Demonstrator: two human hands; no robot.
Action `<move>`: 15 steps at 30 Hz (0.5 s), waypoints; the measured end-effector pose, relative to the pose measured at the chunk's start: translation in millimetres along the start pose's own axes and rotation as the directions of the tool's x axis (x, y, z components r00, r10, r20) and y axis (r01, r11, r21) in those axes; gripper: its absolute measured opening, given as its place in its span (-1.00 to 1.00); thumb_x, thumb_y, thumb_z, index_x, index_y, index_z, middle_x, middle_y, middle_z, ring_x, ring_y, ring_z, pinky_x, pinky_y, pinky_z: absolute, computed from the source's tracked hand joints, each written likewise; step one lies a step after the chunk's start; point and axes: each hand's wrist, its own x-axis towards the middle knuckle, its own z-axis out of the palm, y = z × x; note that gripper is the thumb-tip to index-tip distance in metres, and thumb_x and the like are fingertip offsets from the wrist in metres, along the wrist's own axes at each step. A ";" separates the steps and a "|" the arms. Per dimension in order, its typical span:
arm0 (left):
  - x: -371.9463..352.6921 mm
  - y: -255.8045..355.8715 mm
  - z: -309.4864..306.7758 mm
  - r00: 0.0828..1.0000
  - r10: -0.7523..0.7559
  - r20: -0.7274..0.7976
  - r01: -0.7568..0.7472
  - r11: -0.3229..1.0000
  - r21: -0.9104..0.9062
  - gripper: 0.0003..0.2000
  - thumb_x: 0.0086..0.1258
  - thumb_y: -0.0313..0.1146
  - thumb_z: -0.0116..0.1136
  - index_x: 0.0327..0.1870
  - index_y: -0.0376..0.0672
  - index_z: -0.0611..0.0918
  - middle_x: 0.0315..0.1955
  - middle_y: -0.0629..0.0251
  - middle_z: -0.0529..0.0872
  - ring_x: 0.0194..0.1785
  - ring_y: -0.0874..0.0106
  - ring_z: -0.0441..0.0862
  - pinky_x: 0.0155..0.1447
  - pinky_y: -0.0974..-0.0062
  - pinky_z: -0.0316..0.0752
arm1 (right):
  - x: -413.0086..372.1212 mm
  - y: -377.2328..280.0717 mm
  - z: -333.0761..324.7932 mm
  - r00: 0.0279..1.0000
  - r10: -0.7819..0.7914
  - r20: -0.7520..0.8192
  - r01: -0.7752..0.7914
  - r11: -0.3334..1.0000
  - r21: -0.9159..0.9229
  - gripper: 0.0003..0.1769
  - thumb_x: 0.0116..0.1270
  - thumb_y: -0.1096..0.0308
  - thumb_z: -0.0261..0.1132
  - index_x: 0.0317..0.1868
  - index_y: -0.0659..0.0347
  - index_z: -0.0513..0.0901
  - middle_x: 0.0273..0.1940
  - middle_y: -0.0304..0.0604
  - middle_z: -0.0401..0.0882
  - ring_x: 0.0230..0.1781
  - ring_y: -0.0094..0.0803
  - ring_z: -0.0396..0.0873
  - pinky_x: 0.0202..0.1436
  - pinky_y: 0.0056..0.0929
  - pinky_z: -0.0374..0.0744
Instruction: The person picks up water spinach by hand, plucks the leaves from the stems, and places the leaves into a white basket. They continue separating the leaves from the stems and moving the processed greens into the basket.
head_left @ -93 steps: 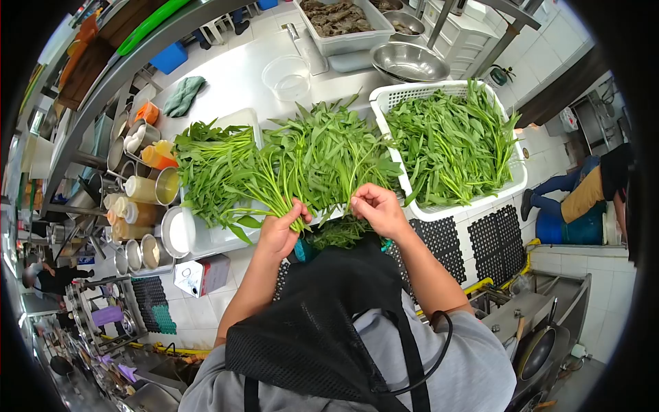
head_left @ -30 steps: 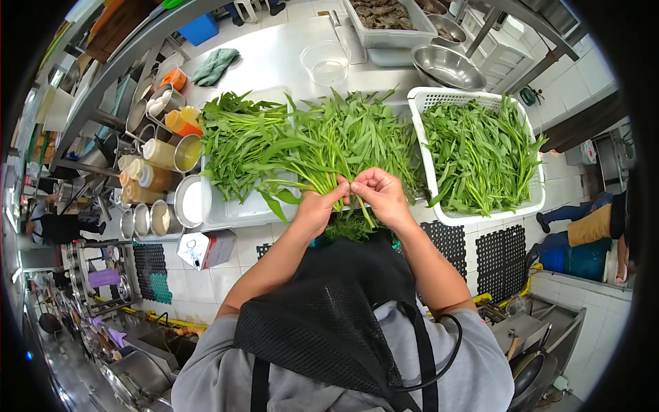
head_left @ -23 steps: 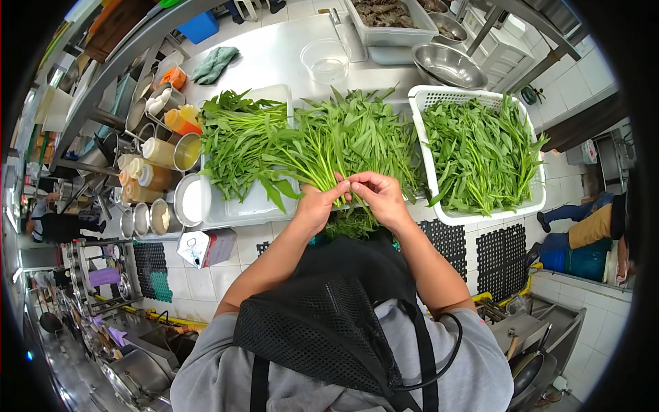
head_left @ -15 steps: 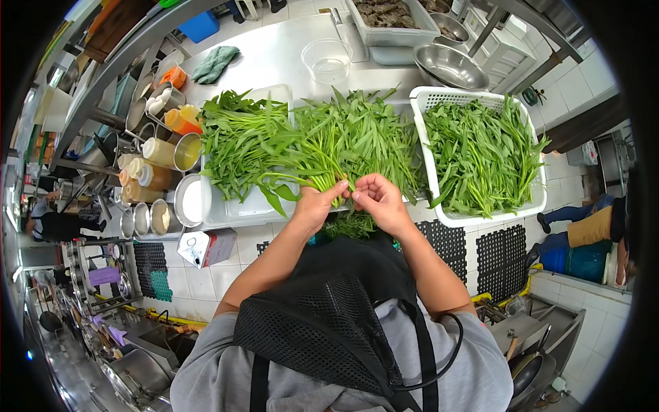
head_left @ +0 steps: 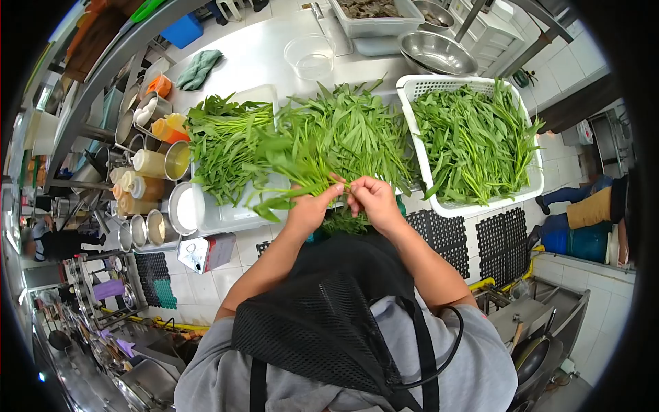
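Observation:
My left hand (head_left: 309, 208) is closed around a bunch of leafy water spinach (head_left: 298, 168), its leaves fanning out to the left and away from me. Thumb and fingers of my right hand (head_left: 374, 202) pinch at the stem ends, close beside the left fingertips. Beyond both hands lies a loose heap of water spinach (head_left: 364, 130). More stalks (head_left: 226, 147) rest in a translucent plastic tray (head_left: 220, 214) on the left. On the right, a white perforated basket (head_left: 427, 84) holds another pile of the greens (head_left: 473, 144). Some greens (head_left: 349, 222) also show below my hands.
Sauce bottles (head_left: 147, 163), metal pots and a bowl of white powder (head_left: 186, 208) line the left side. Farther back are a green cloth (head_left: 199, 70), a clear round container (head_left: 309, 58), a cleaver (head_left: 334, 31) and a steel bowl (head_left: 439, 53). A person (head_left: 583, 213) is at far right.
The bunch in my left hand has swung slightly leftward, its leaves blurred. My right hand has shifted a little at the stem ends. The whole view has turned slightly.

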 end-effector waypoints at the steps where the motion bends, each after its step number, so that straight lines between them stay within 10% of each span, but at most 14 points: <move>1: -4.3 0.2 2.6 0.999 0.044 0.020 -0.046 0.997 0.060 -0.81 0.26 -0.48 0.27 -0.13 -0.30 0.65 -0.25 0.28 0.70 -0.18 0.49 0.64 -0.02 0.49 0.53 | 0.8 1.6 -0.6 0.996 0.077 -0.034 -0.071 0.984 0.161 -0.89 0.38 0.45 0.11 -0.26 0.29 0.54 -0.49 -0.22 0.55 -0.60 -0.54 0.47 -0.48 -0.53 0.51; 8: -20.6 -1.5 3.4 0.994 -0.035 0.099 0.021 0.990 0.139 -0.83 0.25 -0.46 0.29 -0.15 -0.23 0.68 -0.23 0.26 0.71 -0.10 0.46 0.62 0.04 0.51 0.50 | -1.8 24.1 -15.4 0.963 0.259 0.070 -0.261 0.846 0.464 -0.85 0.40 0.38 0.10 -0.30 0.26 0.53 -0.50 -0.27 0.50 -0.57 -0.53 0.43 -0.46 -0.46 0.49; 10: -24.9 -10.4 0.2 0.978 0.098 0.187 -0.183 0.835 0.519 -0.84 0.25 -0.43 0.30 -0.18 -0.23 0.67 -0.23 0.26 0.71 -0.13 0.46 0.62 0.02 0.51 0.50 | -5.4 27.6 -19.4 0.942 0.327 0.077 -0.325 0.826 0.461 -0.83 0.40 0.36 0.09 -0.32 0.25 0.53 -0.51 -0.28 0.49 -0.57 -0.53 0.42 -0.45 -0.49 0.47; 12: -26.4 -49.0 1.5 0.938 0.289 0.192 -0.325 0.926 0.193 -0.82 0.27 -0.42 0.29 -0.14 -0.23 0.65 -0.22 0.27 0.70 -0.17 0.46 0.61 -0.02 0.51 0.50 | -4.3 41.1 -36.1 0.915 0.403 0.012 -0.354 0.789 0.503 -0.81 0.40 0.35 0.08 -0.32 0.25 0.54 -0.53 -0.29 0.48 -0.59 -0.54 0.42 -0.48 -0.50 0.46; 15: -33.4 -41.0 9.2 0.993 -0.053 0.109 0.048 0.998 0.050 -0.80 0.34 -0.39 0.21 -0.08 -0.24 0.60 -0.18 0.24 0.69 -0.16 0.41 0.63 -0.03 0.47 0.53 | -16.8 50.9 -63.5 0.963 0.256 -0.085 -0.254 0.967 0.033 -0.84 0.33 0.40 0.15 -0.32 0.30 0.60 -0.54 -0.19 0.55 -0.56 -0.50 0.51 -0.43 -0.47 0.54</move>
